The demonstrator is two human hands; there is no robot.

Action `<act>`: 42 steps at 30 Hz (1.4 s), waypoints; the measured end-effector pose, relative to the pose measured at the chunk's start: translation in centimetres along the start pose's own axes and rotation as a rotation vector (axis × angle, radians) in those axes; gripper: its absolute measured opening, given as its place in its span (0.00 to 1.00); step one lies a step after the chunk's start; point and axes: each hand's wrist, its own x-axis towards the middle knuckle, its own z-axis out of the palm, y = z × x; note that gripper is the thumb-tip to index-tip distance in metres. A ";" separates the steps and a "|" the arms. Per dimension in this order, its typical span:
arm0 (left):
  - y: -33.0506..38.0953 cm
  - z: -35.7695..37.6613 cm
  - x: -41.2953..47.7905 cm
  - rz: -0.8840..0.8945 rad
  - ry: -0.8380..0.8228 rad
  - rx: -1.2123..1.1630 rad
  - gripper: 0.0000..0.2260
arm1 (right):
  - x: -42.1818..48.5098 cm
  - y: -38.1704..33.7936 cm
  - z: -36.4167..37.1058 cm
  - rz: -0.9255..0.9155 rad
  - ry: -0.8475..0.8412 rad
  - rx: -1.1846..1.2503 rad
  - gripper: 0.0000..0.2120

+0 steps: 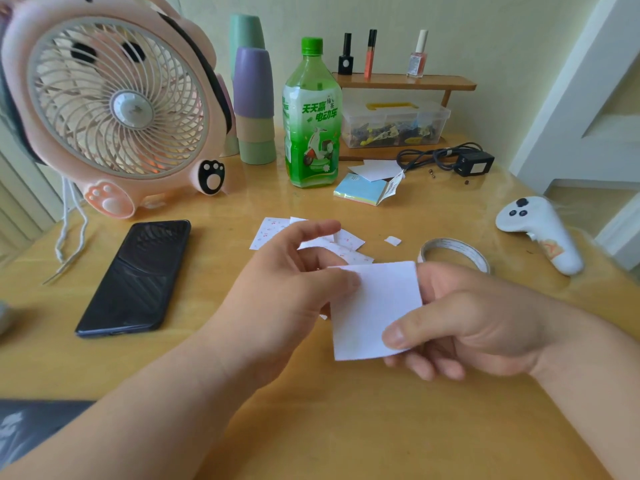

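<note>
Both hands pinch the white paper square [375,308] at centre frame — left hand [287,289], right hand [464,320] — still flat, folding barely begun; patterned pieces [273,230] wait behind.

You are holding a white paper square [375,306] above the table [311,417]: your right hand [478,323] is pinching its lower right corner, thumb on top, while your left hand [287,278] is gripping its left edge. Patterned paper pieces [270,232] are lying at twelve o'clock from the square, a tape roll [453,252] at two o'clock, a phone [138,275] at nine o'clock
</note>
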 end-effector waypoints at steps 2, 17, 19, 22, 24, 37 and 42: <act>0.1 -0.3 0.1 0.036 0.023 0.153 0.26 | -0.1 -0.2 -0.4 -0.022 0.088 0.008 0.17; 0.0 -0.2 -1.1 0.120 -0.138 1.209 0.25 | -0.9 -0.5 -1.1 0.173 0.179 -0.736 0.06; -0.1 -0.1 -1.1 0.132 -0.126 1.217 0.22 | -1.2 -1.0 -1.3 0.144 0.216 -0.738 0.06; -0.3 -0.1 -1.0 0.138 -0.099 1.177 0.12 | -1.4 -0.9 -3.2 -0.021 0.527 -0.723 0.04; -0.3 0.0 -1.0 0.139 -0.061 1.127 0.05 | -1.3 -0.4 -5.3 -0.054 0.771 -0.799 0.06; 0.2 0.4 -0.9 0.192 0.151 0.788 0.25 | -0.7 1.3 -6.8 0.039 0.547 -0.986 0.18; 0.0 0.5 -0.9 0.233 0.155 0.753 0.13 | -0.6 1.1 -6.3 -0.135 0.663 -0.923 0.21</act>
